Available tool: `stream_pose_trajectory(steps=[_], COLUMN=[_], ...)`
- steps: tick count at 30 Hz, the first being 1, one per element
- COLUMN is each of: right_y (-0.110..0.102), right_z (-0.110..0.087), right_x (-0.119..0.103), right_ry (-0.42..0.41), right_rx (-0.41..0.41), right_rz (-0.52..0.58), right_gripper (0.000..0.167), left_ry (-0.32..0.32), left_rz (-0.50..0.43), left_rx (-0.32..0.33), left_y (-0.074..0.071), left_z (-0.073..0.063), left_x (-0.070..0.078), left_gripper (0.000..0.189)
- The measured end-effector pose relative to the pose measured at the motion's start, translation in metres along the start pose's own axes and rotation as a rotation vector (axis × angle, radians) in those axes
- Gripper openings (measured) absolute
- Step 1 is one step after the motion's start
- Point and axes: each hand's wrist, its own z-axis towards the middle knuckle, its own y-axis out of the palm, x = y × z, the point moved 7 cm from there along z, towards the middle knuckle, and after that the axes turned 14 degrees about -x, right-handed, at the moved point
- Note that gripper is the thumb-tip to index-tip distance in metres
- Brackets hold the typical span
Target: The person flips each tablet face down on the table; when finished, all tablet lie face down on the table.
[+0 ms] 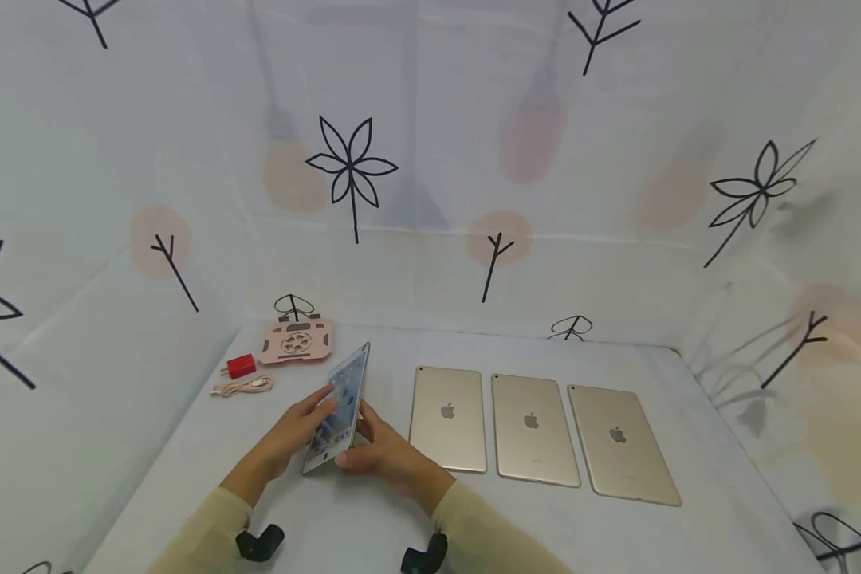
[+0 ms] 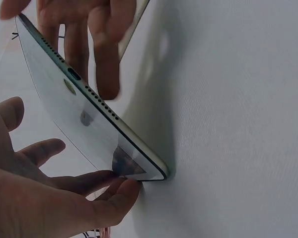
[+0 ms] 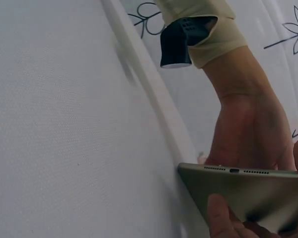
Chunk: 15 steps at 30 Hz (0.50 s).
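Note:
A white-fronted tablet (image 1: 353, 379) stands tilted on its long edge, close over the table, its lit screen turned toward the left. My right hand (image 1: 391, 458) grips it near the bottom end, thumb at the front border and fingers behind the back. From the other side my left hand (image 1: 287, 437) reaches over the screen, its fairly straight fingers touching the glass and the lower long edge. The charging port and speaker holes on the tablet's end (image 3: 234, 170) show in the right wrist view. Part of the left hand is hidden behind the tablet there.
Right of my hands, three gold tablets lie back up in a row: a left one (image 1: 448, 430), a middle one (image 1: 534, 438) and a right one (image 1: 624, 450). A pink stand-like plate (image 1: 297, 343), a red charger plug (image 1: 241, 366) and a coiled cable (image 1: 247, 387) lie back left.

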Motion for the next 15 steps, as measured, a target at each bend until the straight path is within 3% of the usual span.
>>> stream_pose_trajectory(steps=[10,15], right_y=[0.013,0.016], right_z=[0.005,0.004], right_x=[0.002,-0.001], right_ry=[-0.043,-0.025], right_rx=[0.073,0.104], right_rz=[-0.094,-0.133], right_gripper=[0.106,0.104], left_ry=[0.069,0.1], left_rz=[0.006,0.006], left_rx=[-0.062,-0.058], left_y=[0.014,0.018], left_z=[-0.011,-0.013], left_x=[0.013,0.017], left_gripper=[0.072,0.074])
